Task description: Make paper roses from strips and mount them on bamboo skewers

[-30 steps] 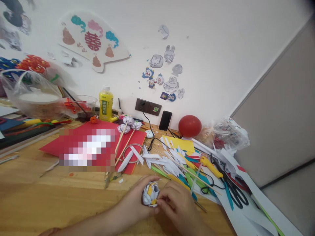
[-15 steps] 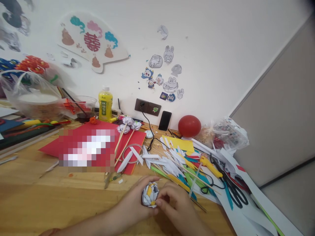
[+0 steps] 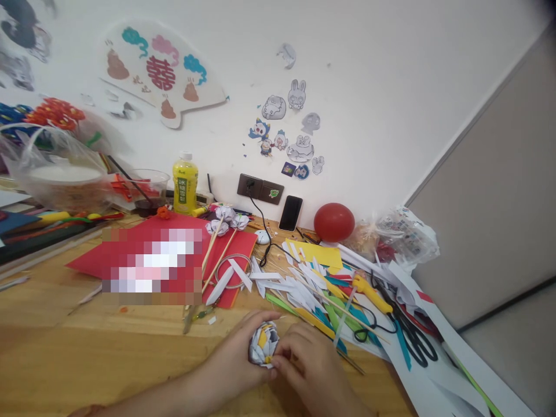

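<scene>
My left hand point(image 3: 234, 356) is wrapped around a round folded-paper flower point(image 3: 263, 344), white with yellow pieces and a dark hollow in its top. The flower is held low over the front of the wooden table. Beside it, my right hand point(image 3: 317, 362) is closed, with thumb and forefinger pressed on a small yellow paper piece at the flower's lower right edge. My fingers partly cover the flower's sides. Just beyond my hands lie loose white paper strips point(image 3: 299, 289).
A yellow glue gun point(image 3: 372, 294) and black scissors point(image 3: 417, 341) lie among paper scraps at right. Paper flowers on sticks point(image 3: 223, 220) rest on red paper point(image 3: 174, 223). Behind stand a yellow drink bottle point(image 3: 185, 184), a phone point(image 3: 291, 213) and a red balloon point(image 3: 334, 222).
My right thumb and forefinger have shifted slightly left and closed in on the flower's lower edge. My left hand keeps its hold, and the view has moved very slightly.
</scene>
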Tool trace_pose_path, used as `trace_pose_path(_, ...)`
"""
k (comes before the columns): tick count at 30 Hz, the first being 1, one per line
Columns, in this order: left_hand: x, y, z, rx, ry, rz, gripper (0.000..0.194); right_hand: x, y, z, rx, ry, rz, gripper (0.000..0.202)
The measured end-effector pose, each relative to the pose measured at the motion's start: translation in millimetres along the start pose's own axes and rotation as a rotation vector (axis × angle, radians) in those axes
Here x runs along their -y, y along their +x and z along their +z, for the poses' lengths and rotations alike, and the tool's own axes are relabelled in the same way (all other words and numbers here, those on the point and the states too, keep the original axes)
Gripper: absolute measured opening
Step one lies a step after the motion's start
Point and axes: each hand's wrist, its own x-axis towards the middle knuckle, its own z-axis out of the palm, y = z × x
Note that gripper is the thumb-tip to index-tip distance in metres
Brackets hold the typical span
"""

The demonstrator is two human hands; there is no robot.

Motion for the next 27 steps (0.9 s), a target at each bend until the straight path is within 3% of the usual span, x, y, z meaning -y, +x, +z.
trace_pose_path(6, 0, -2, 2.6, 0.045, -0.088, -0.038, 0.065, -1, 2, -5, -0.014, -0.034, -0.199, 0.035)
trace_pose_path(9, -2, -2, 2.5, 0.098, -0.244, -0.098, 0.071, -1, 3, -12, 0.000, 0.073, -0.138, 0.032)
trace_pose_path(15, -5, -1, 0.1, 0.119, -0.368, -0.101, 0.068, -8, 4, -23, -0.184, 0.178, 0.027, 0.025)
trace_pose_path(19, -6, -1, 0.5, 0.082, -0.344, -0.064, 0.054, -10, 4, -23, -0.127, 0.196, 0.025, 0.022)
trace_pose_path(22, -8, -1, 2.0, 0.120, -0.392, -0.034, 0.043, -8, 5, -20, -0.056, 0.245, 0.007, 0.021)
trace_pose_path(27, -10, -2, 1.9, 0.207, -0.507, -0.061, 0.045, -4, 4, -17, -0.051, 0.223, -0.027, 0.023)
